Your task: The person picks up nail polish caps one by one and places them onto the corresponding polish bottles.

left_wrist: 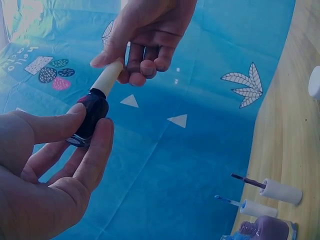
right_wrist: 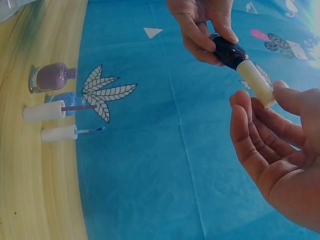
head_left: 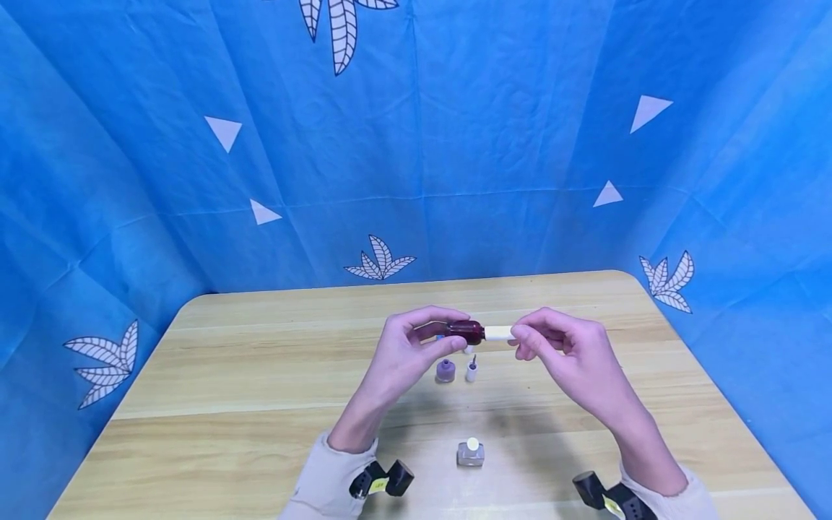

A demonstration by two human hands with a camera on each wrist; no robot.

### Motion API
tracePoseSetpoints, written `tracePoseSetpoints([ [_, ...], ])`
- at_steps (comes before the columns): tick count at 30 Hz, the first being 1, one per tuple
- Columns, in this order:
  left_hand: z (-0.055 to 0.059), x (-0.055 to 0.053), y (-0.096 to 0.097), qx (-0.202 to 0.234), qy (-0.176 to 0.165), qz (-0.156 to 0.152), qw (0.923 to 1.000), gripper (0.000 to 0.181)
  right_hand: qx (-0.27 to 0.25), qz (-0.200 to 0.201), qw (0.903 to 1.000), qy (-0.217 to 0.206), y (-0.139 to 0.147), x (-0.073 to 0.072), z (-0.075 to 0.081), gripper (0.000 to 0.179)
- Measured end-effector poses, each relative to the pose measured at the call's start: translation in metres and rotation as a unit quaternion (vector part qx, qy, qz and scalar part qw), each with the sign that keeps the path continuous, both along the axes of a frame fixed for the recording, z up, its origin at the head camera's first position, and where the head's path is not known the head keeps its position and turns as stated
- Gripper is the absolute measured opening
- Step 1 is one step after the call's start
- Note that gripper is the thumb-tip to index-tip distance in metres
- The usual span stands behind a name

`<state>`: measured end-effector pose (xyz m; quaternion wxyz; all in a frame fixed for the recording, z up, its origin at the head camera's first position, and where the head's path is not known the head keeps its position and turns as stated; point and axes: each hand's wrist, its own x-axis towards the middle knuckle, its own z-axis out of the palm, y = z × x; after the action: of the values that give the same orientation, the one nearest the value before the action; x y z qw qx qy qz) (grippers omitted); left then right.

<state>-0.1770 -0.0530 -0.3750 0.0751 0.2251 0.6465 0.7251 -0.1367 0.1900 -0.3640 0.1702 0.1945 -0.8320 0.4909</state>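
Above the table, my left hand holds a dark red nail polish bottle between thumb and fingers, tipped onto its side. The bottle's long white cap points right, and my right hand pinches its far end between thumb and fingers. Cap and bottle are joined in the right wrist view, where the cap looks cream. Beneath the hands stands an open purple nail polish bottle, beside an upright white brush cap. A blue polish bottle and its brush cap stand just behind.
Nearer the front of the wooden table stands a clear-looking bottle with a pale round cap. A blue patterned cloth hangs behind the table and along its sides.
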Motion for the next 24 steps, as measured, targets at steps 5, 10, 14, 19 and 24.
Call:
tracePoseSetpoints([
  [5,-0.0009,-0.0004,-0.0008,-0.01,0.0,0.009,0.9999,0.029,-0.018,0.021,0.9995,-0.012,0.0012,0.0003,0.0,0.028],
  [10,-0.0019,-0.0005,-0.0015,-0.015,0.001,0.015,0.9998,0.03,0.0,0.018,0.9998,0.012,0.0012,0.0009,0.0008,0.035],
  [14,-0.0021,-0.0001,-0.0021,-0.016,-0.002,0.018,0.9997,0.03,0.01,0.018,0.9997,0.017,0.0007,0.0016,0.0006,0.027],
  [19,-0.0014,0.0002,-0.002,-0.017,0.001,0.018,0.9997,0.031,0.01,0.019,0.9998,-0.002,0.0015,0.0024,0.0001,0.016],
  [24,0.0002,0.0008,-0.001,-0.008,0.002,0.013,0.9999,0.03,0.023,0.013,0.9996,0.001,0.0017,0.0017,0.0001,0.011],
])
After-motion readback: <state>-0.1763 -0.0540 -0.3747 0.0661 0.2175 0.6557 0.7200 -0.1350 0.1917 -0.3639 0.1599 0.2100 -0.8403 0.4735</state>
